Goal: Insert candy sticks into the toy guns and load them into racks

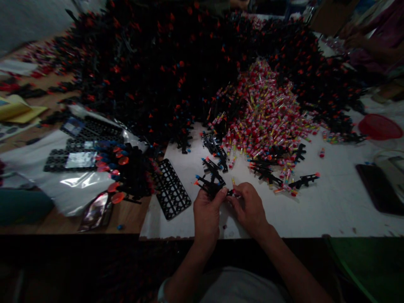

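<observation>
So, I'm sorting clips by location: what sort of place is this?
Probably a small toy assembly or packing workshop: there's a heap of black toy guns, a pile of small colourful tubes, and another person at the far right.

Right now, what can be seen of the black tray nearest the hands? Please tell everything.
The black tray is a flat rectangle with rows of openings; it looks like plastic. It lies slanted on the white tabletop, which shows through many openings, left of the left hand, not touching it. I cannot tell whether the toy gun bundle at its upper left touches it.
</observation>
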Available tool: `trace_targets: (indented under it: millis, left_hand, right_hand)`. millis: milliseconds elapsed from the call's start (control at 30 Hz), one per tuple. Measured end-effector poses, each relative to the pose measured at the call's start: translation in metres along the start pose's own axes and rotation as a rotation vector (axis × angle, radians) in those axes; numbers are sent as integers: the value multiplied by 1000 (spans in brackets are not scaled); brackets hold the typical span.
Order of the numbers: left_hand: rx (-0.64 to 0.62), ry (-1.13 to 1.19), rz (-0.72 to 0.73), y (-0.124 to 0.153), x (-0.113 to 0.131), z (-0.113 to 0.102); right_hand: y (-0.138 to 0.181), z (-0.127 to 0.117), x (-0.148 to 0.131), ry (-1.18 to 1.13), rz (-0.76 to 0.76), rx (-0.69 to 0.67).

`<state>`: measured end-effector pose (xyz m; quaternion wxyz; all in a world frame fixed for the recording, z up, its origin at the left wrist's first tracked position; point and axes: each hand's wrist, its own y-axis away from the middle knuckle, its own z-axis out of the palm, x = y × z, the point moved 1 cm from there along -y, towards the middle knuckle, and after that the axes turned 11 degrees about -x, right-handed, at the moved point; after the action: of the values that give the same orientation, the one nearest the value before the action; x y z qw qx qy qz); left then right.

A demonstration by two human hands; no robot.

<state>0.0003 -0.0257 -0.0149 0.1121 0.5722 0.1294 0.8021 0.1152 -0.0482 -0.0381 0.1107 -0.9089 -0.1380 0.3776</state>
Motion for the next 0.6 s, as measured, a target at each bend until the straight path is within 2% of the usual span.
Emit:
trace_targets:
  millis: [100, 167, 233, 300, 367, 400, 433, 500, 567, 600]
  left_hand:
    - [-29, -10, 4, 3, 0, 4]
    - [-80, -29, -10, 4, 0, 6]
    - [-180, -94, -11, 3, 1, 5]
    - [-229, -239, 37, -4, 5, 0]
    - [-138, -467, 143, -15, 12, -9]
    - [-64, -587, 208, -21, 15, -14]
    - [1, -691, 265, -28, 18, -18]
    - [63, -832, 329, -41, 21, -24]
    - [51, -921, 349, -49, 19, -27]
    - [37, -958, 357, -51, 17, -28]
  right_hand:
    - [4, 5, -1, 27, 46, 65]
    - [7, 1, 2, 19, 74, 49]
    - [7, -15, 10, 23, 99, 61]
    - [4, -39, 22, 127, 123, 142]
    - [-1, -62, 32, 324, 156, 246]
    - [-5, -69, 36, 416, 153, 247]
    - [-8, -72, 38, 484, 124, 197]
    - [-14, -66, 39, 534, -2, -7]
    - [-18, -49, 38, 514, -162, -229]
    - [-19, -40, 37, 495, -219, -291]
